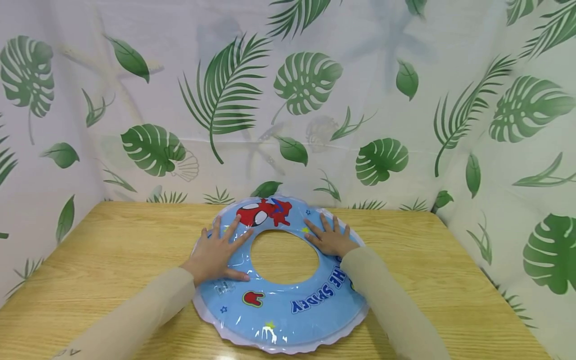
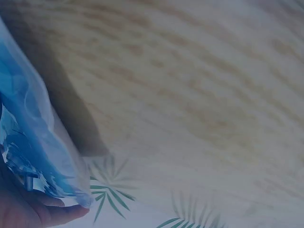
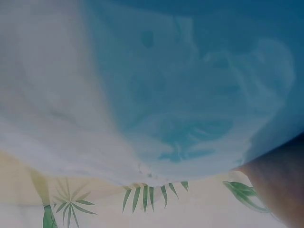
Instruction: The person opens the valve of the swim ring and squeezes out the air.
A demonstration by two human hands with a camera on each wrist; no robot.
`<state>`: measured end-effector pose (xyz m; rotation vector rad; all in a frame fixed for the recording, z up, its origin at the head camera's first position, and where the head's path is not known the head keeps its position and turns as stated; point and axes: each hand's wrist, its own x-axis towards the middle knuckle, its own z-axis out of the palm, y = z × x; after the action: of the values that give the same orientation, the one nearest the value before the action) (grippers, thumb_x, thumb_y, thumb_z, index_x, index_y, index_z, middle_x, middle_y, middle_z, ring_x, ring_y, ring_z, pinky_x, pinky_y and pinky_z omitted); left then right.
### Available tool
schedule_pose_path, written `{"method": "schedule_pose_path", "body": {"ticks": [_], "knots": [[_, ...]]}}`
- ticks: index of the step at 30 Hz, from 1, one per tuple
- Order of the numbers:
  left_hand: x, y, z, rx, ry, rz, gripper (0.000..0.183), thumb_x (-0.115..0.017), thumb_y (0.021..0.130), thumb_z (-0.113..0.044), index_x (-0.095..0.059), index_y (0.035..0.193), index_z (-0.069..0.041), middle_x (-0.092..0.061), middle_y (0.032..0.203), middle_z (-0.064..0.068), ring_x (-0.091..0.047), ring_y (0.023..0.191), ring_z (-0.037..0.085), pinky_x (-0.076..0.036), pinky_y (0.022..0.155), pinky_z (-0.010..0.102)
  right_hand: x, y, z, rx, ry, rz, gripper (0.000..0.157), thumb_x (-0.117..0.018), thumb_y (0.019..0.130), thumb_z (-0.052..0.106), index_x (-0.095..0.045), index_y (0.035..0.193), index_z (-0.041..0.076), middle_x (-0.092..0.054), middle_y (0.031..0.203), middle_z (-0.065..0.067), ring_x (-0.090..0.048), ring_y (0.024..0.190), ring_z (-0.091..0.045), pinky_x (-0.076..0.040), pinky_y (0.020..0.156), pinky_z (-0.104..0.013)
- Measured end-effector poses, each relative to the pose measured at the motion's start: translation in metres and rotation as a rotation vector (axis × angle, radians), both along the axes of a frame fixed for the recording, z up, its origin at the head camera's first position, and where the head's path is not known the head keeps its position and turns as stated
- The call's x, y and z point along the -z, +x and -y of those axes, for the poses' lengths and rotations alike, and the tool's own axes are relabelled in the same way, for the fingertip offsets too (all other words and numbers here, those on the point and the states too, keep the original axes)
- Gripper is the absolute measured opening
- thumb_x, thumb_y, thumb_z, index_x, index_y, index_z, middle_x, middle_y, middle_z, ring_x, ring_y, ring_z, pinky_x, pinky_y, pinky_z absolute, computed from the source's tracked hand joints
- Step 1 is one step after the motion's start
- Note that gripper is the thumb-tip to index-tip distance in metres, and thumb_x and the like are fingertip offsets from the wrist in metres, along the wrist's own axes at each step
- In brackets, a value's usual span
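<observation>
An inflated blue swim ring [image 1: 288, 325] with a pale wavy rim lies on the wooden table, printed with a red cartoon figure, stars and lettering. My left hand [image 1: 218, 255] rests on the ring's left side, fingers spread and straight. Across the hole, my right hand [image 1: 332, 239] lies flat on the upper right part with its fingers spread. In the left wrist view, part of the left hand [image 2: 28, 209] shows beside the ring's edge [image 2: 52, 137]. Blurred blue plastic of the ring [image 3: 190, 90] fills much of the right wrist view, with the right hand [image 3: 280, 180] at its side.
The wooden table [image 1: 121, 245] extends to both sides of the ring. A white cloth [image 1: 315, 165] printed with green leaves hangs behind the table's back edge and along both sides.
</observation>
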<state>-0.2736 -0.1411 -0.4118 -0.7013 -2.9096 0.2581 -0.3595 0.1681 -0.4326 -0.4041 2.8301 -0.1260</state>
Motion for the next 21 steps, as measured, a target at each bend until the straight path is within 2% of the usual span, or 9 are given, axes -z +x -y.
{"method": "schedule_pose_path", "body": {"ticks": [6, 15, 21], "knots": [[0.0032, -0.0044, 0.0032, -0.002, 0.065, 0.06, 0.106, -0.045, 0.061, -0.086, -0.016, 0.147, -0.03, -0.018, 0.152, 0.013, -0.02, 0.13, 0.055, -0.033, 0.093, 0.066, -0.0028, 0.0016, 0.0022, 0.003, 0.001, -0.006, 0.059, -0.018, 0.094, 0.057, -0.003, 0.147, 0.034, 0.007, 0.154, -0.013, 0.009, 0.138, -0.045, 0.001, 0.103, -0.069], [0.0043, -0.0041, 0.004, 0.003, 0.133, 0.187, 0.098, -0.049, 0.066, -0.08, -0.026, 0.145, -0.027, -0.028, 0.149, 0.012, -0.022, 0.131, 0.053, -0.03, 0.097, 0.066, -0.0048, 0.0037, 0.0023, 0.002, 0.008, 0.003, 0.059, -0.018, 0.094, 0.057, -0.004, 0.147, 0.034, 0.008, 0.154, -0.013, 0.009, 0.138, -0.045, 0.0, 0.103, -0.069], [0.0066, -0.0042, 0.0045, -0.009, 0.175, 0.253, 0.093, -0.05, 0.069, -0.076, -0.027, 0.144, -0.026, -0.028, 0.149, 0.012, -0.023, 0.132, 0.051, -0.029, 0.098, 0.066, -0.0034, 0.0028, 0.002, 0.0, 0.012, 0.009, 0.059, -0.017, 0.094, 0.058, -0.002, 0.146, 0.036, 0.009, 0.154, -0.012, 0.01, 0.138, -0.045, 0.0, 0.103, -0.069]]}}
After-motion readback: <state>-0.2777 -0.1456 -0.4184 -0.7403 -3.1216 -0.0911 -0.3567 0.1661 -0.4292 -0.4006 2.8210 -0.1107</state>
